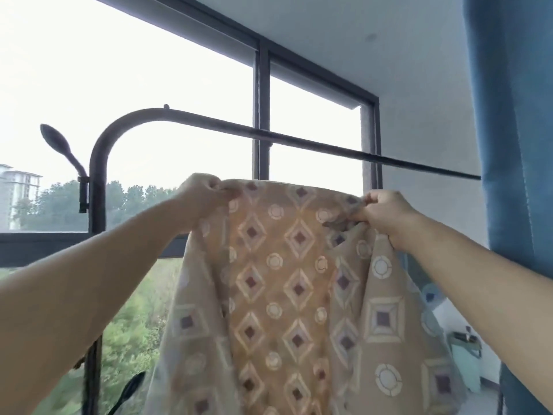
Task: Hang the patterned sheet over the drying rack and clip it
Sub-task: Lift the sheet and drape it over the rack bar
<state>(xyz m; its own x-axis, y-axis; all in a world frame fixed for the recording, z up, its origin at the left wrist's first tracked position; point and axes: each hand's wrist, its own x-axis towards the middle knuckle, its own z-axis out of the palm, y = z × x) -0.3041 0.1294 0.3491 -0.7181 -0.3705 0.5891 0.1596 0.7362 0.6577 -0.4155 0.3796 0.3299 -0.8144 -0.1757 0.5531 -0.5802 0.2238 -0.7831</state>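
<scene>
Window [149, 85]: dark-framed, standing behind everything, showing trees and pale sky.
Sheet [284, 295]: tan, patterned with diamonds and circles, hanging down from both grips by its top edge.
Curtain [514, 115]: blue, hanging at the right.
Rack [299, 140]: dark tube, curving at the left, its top bar running above the sheet's top edge; sheet not yet lying over it.
Left grip [200, 196]: clenching the sheet's upper left corner.
Right grip [386, 214]: clenching bunched cloth at the upper right.
</scene>
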